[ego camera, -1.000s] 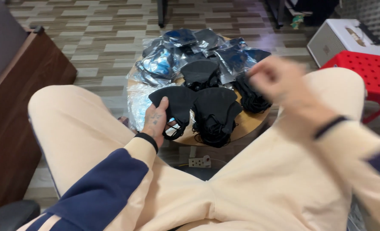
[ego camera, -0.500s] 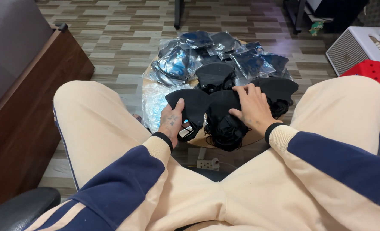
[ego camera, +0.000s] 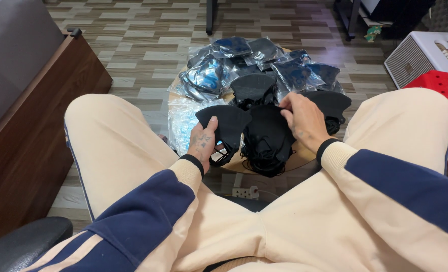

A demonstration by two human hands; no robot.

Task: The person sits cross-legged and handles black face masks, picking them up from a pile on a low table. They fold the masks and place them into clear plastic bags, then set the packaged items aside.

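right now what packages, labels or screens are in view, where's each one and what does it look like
Clear plastic packets: heaped at the far side of the low round table, shiny, crinkled, with dark masks inside.
Clear bag: on the table's left edge, beside the left hand, bluish-white contents.
White box: floor at the far right, rectangular, ribbed side, small gold mark.
No screens in view.

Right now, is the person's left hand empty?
No, the left hand grips a black face mask by its edge, beside a stack of black masks.

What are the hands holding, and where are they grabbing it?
The left hand pinches a black face mask at its lower edge. The right hand rests on the stack of black masks; whether it grips one cannot be told.
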